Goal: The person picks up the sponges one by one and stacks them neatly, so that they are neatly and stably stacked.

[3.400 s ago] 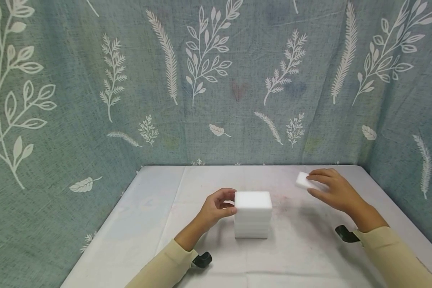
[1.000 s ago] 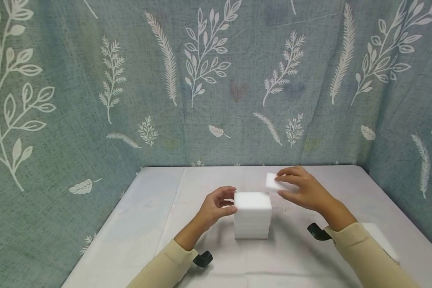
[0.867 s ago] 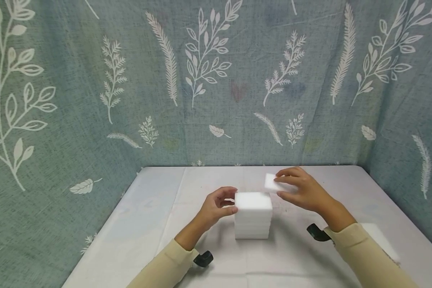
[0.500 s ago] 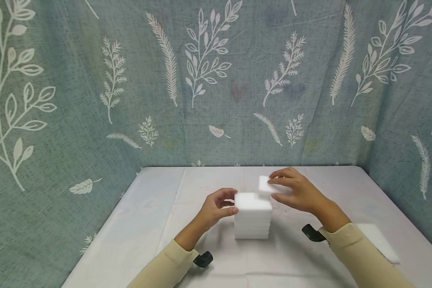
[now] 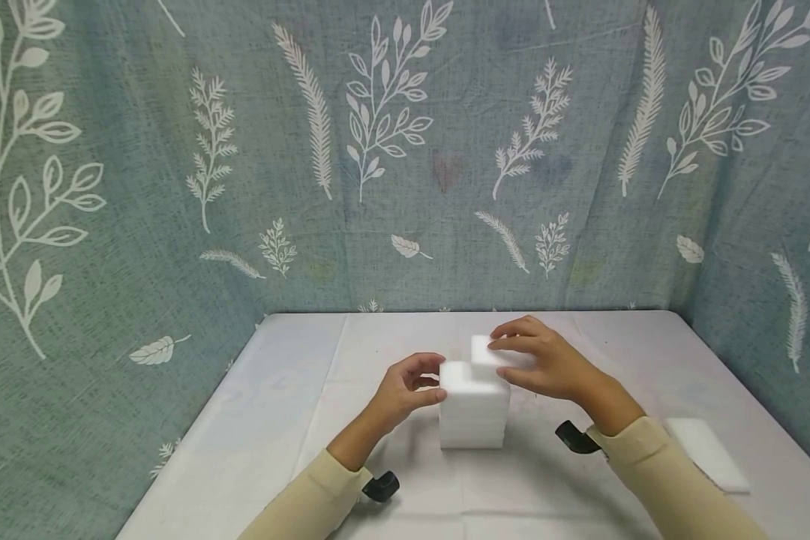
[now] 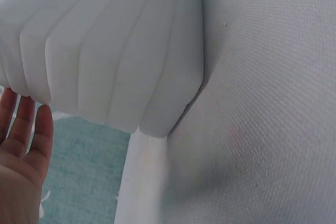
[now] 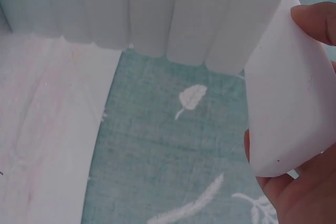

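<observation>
A stack of several white sponges with rounded edges stands upright on the white table. My left hand holds the stack near its top from the left, thumb at the front corner and fingers at the back. The left wrist view shows the fingertips against the upper sponges' side. My right hand pinches one more white sponge between thumb and fingers. That sponge is over the right back part of the stack top, offset to the right. In the right wrist view, the held sponge lies right beside the top sponge's face, slightly tilted.
A flat white piece lies on the table at the right, partly behind the right sleeve. A black wrist device sits under each wrist. Blue-green leaf-patterned cloth surrounds the table at the back and sides.
My right hand has carried the sponge leftward, and lately slightly down, from the right side to over the stack. My left hand stays at the stack. More of the flat white piece shows.
</observation>
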Demonstrator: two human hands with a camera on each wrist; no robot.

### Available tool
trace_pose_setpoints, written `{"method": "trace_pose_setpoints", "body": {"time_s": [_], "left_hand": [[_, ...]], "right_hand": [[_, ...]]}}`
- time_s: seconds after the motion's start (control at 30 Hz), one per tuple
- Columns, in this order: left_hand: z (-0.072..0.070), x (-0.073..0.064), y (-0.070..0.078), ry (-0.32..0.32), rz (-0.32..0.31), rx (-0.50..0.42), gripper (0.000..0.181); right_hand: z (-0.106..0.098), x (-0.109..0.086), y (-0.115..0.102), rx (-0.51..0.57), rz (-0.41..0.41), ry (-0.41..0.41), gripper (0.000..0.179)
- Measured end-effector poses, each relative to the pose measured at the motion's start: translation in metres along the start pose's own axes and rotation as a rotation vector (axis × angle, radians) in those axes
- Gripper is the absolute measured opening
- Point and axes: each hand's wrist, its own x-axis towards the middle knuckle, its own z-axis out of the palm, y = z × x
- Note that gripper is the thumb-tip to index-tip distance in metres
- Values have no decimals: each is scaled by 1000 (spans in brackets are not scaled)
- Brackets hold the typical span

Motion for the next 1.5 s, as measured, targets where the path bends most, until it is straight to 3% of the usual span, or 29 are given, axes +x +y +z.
{"method": "trace_pose_setpoints", "body": {"time_s": [0.73,1.03,1.5], "left_hand": [[1,1,4,-16,-8,9,48],[6,-4,31,-29,-13,10,48],[5,-3,25,-16,-13,40,47]], "right_hand": [[19,10,-9,36,-41,-38,30],[21,13,-12,37,-49,-46,29],[26,17,-17,47,-50,-53,28]]}}
